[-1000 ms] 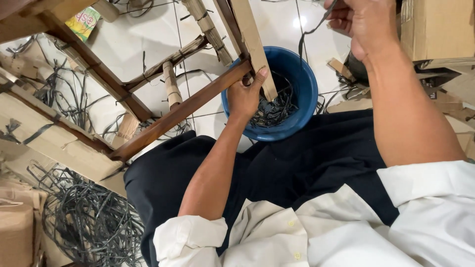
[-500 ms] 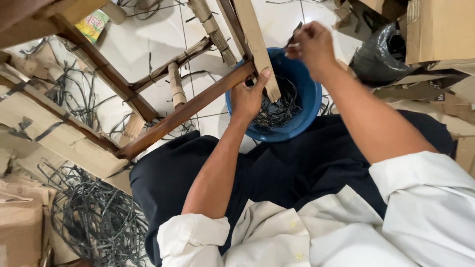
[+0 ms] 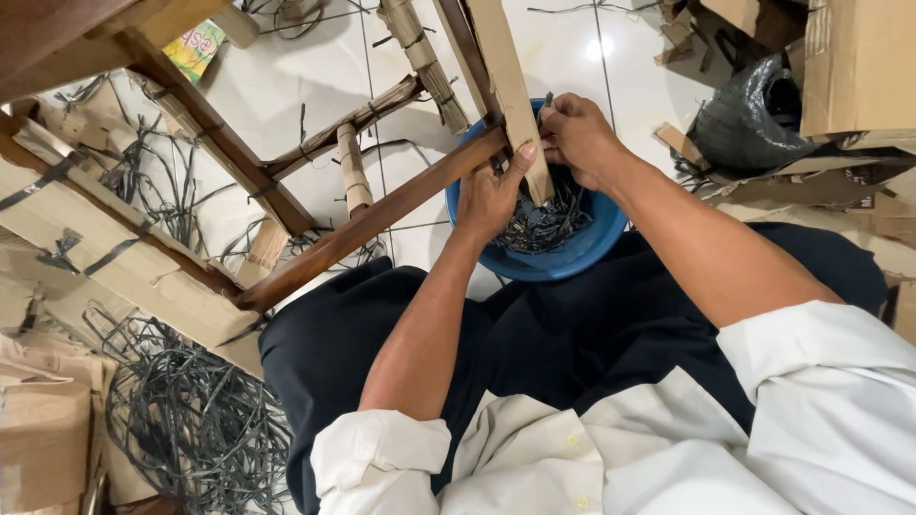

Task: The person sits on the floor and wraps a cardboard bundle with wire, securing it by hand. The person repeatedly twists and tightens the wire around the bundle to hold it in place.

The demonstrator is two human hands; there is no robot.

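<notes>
A dark wooden chair frame (image 3: 382, 215) lies tipped in front of me, some of its legs wrapped in brown cardboard (image 3: 510, 95). My left hand (image 3: 491, 195) grips the frame where a rung meets the cardboard-wrapped leg. My right hand (image 3: 575, 133) is closed at the same joint, pinching a thin dark strap against the cardboard. Under both hands sits a blue plastic basin (image 3: 572, 253) holding a tangle of dark straps.
A heap of loose dark straps (image 3: 181, 420) lies on the white tiled floor at lower left. Cardboard sheets (image 3: 124, 257) and boxes (image 3: 859, 67) sit left and right. A black plastic bag (image 3: 754, 110) rests at upper right. My dark-trousered legs fill the middle.
My right hand came down from the upper right, where it held a strap up high, to the joint beside my left hand. The left hand stayed on the frame.
</notes>
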